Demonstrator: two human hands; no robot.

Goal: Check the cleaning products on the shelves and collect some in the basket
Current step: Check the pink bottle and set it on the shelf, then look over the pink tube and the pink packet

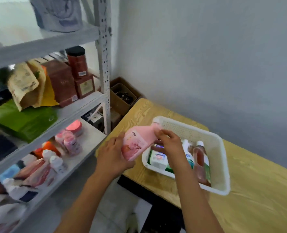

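Observation:
A pink bottle (136,140) lies tilted between my hands, just left of the white basket (218,167). My left hand (112,153) grips its lower end from underneath. My right hand (171,145) pinches its neck end above the basket's near left corner. Inside the basket lie a white and green pack (157,159), a white bottle with a blue label (187,148) and a reddish-brown bottle (200,163). The basket stands on a wooden table (257,190).
A grey metal shelf unit (104,68) stands to the left. Its lower shelf holds several pink and white bottles (70,142), the middle one brown boxes (62,83) and a green bag (23,121). A cardboard box (122,96) sits in the corner behind the table.

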